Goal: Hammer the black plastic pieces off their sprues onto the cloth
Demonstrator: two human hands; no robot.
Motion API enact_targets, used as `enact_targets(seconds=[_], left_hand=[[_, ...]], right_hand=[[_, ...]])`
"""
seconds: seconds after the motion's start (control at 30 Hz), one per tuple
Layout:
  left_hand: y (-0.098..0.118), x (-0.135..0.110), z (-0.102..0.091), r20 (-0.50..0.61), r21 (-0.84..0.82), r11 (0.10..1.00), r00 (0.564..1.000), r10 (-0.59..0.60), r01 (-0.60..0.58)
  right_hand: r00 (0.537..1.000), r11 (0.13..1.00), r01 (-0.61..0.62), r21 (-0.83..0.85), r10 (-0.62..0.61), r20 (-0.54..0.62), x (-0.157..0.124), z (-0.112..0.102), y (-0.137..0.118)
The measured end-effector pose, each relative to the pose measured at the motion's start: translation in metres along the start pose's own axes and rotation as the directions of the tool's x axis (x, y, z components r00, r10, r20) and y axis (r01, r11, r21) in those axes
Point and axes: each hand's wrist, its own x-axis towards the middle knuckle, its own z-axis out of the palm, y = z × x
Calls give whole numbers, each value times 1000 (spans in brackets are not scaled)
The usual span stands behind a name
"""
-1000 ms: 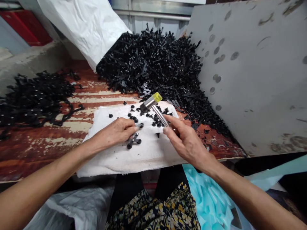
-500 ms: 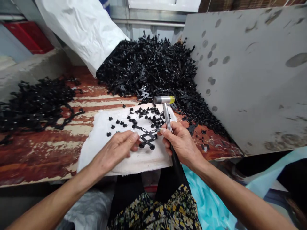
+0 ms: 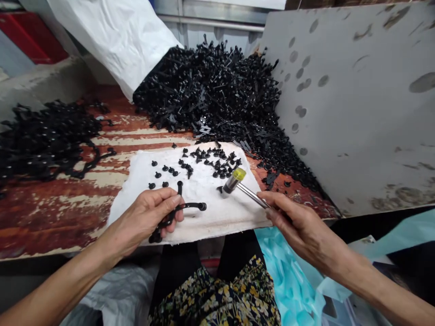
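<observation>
My left hand [image 3: 154, 210] is closed around a black scissor-type linkage [image 3: 190, 206], whose arms with round ends stick out past the fingers. My right hand [image 3: 288, 222] grips a mallet [image 3: 251, 194] by its handle. The mallet's head, yellow at one end and dark at the other, hangs tilted over the white cloth [image 3: 204, 224]; I cannot tell whether it touches the cloth. A single black peg [image 3: 219, 189] lies beside the mallet head. Several more small black pegs [image 3: 222, 170], with round flat bases, lie scattered on the cloth's far half.
A large heap of black parts [image 3: 217, 90] rises behind the cloth, spilling from a white sack [image 3: 118, 40]. Another pile of black linkages [image 3: 50, 140] lies at the left on the worn red table [image 3: 68, 208]. A grey board [image 3: 356, 113] stands along the right.
The linkage has moved left and toward me in my left hand, away from my right. The mallet has tipped from upright to pointing left, its head lowered toward the cloth.
</observation>
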Motion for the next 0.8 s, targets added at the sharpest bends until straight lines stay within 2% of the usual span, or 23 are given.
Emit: enact_targets(seconds=[0.13, 0.4, 0.53, 0.67, 0.8], left_hand=[[-4, 1, 4, 31, 10, 1000, 999, -30, 30], [2, 4, 10, 75, 138, 990, 997, -11, 1], [9, 13, 15, 107, 165, 986, 994, -30, 12], [18, 26, 20, 151, 204, 979, 988, -21, -11], [17, 28, 16, 148, 239, 971, 988, -47, 11]], right_hand=[[998, 995, 62, -75, -61, 12, -7, 4, 7], [993, 989, 103, -106, -97, 62, 30, 21, 2], [996, 995, 94, -46, -94, 9, 35, 27, 4], [997, 998, 53, -15, -54, -48, 29, 28, 7], [993, 994, 103, -40, -105, -57, 23, 28, 7]])
